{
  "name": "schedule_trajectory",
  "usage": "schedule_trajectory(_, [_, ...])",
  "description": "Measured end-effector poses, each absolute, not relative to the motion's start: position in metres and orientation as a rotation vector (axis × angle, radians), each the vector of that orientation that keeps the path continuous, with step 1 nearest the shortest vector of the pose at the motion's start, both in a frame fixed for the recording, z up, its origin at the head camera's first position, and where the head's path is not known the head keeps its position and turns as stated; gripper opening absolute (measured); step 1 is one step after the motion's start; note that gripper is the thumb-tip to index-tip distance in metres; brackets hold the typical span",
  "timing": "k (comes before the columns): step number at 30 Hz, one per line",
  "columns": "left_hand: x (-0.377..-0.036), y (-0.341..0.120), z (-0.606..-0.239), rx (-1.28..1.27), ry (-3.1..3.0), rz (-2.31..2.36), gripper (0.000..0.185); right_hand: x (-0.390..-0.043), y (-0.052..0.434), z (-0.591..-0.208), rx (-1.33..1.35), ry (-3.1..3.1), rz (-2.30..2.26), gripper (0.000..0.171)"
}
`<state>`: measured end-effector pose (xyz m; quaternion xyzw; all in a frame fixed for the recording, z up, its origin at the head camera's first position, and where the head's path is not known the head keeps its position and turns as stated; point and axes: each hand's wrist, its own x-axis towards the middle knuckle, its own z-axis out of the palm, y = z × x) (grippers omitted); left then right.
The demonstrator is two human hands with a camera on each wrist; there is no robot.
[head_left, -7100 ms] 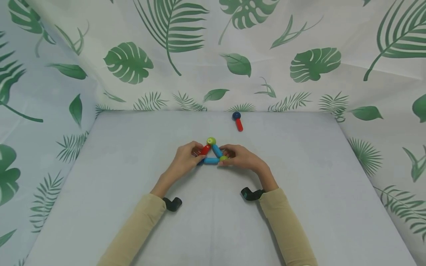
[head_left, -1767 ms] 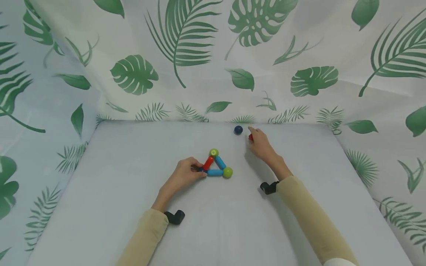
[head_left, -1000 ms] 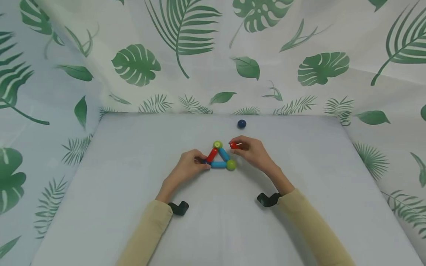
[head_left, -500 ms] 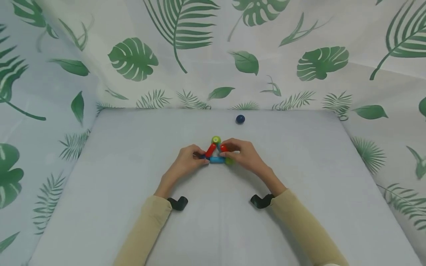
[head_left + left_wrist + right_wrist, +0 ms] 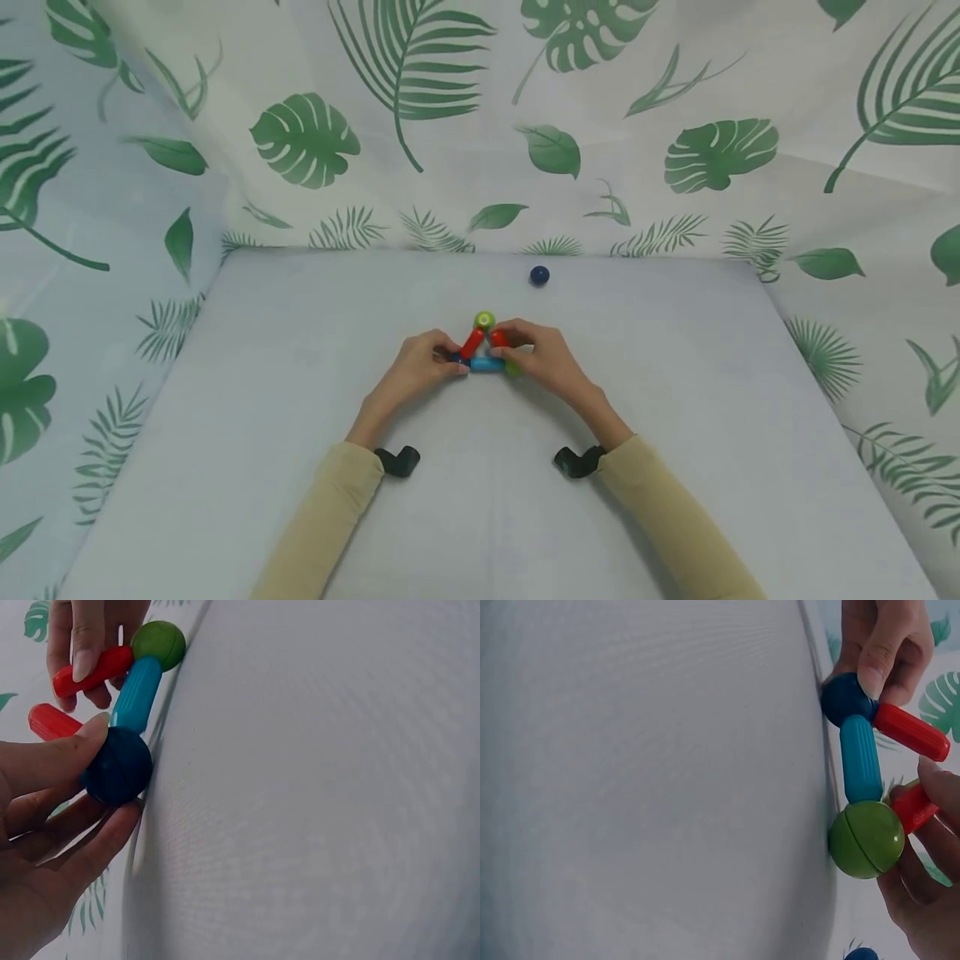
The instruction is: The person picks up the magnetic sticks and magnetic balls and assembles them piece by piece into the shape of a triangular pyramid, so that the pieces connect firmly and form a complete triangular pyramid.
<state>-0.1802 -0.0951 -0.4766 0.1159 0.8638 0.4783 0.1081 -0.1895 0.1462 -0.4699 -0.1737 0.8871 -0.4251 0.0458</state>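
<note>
A triangle of magnetic rods and balls lies on the table. My left hand (image 5: pixel 415 364) pinches its dark blue ball (image 5: pixel 118 766) at the left corner. From that ball a red rod (image 5: pixel 913 733) slants up off the table, its far end free in the right wrist view. A light blue rod (image 5: pixel 861 757) links the ball to the green ball (image 5: pixel 866 840) at the right corner. My right hand (image 5: pixel 551 360) pinches a second red rod (image 5: pixel 94 671), one end against this green ball, tilted upward. Another green ball (image 5: pixel 484 320) forms the far corner.
A loose dark blue ball (image 5: pixel 539 276) lies near the back of the white table (image 5: pixel 480 517). Behind the table hangs a leaf-printed cloth (image 5: pixel 465 158), which also runs along both sides. A black camera (image 5: pixel 579 462) is on each wrist.
My right hand picked up the red rod from beside the loose dark blue ball and brought it to the right green ball. My left hand kept its place at the left corner.
</note>
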Motion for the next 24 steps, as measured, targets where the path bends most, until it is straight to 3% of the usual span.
schedule_trajectory(16, [-0.171,-0.092,-0.473,0.268,2.56,1.401,0.029,-0.19,0.169,-0.465,-0.546,2.651,-1.298,0.034])
schedule_trajectory(24, [-0.173,-0.088,-0.473,0.275,2.569,1.405,0.027,-0.226,0.197,-0.457,-0.414,2.822,-1.241,0.031])
